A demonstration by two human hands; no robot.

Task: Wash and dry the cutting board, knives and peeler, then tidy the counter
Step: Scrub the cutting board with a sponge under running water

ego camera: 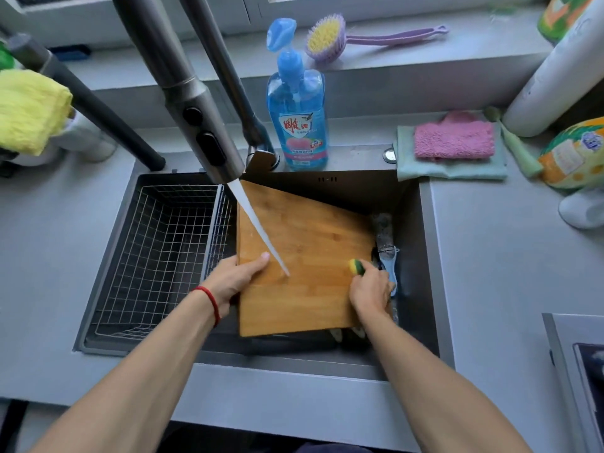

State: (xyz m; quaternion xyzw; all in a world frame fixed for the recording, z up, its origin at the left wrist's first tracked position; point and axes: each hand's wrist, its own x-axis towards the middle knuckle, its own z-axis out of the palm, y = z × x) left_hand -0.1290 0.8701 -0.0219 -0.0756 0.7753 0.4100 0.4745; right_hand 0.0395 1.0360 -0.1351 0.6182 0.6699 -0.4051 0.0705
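Your left hand (236, 278) grips the cutting board (304, 256) in the sink (421, 256) under running water; your right hand (371, 291) clutches a sponge (356, 266) against it. A peeler (390, 268) lies beside it; the wire basket (157, 253) holds nothing.

I see a wet wooden board (304, 256), matt metal sink (425, 256), wire basket (157, 256), brushed-metal tap (196, 119), fluffy pink cloth (454, 140), glossy plastic bottle (297, 119).

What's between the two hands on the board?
Head view: between left hand and right hand lies bare wet cutting board; the tap's water stream lands there, near the left thumb.
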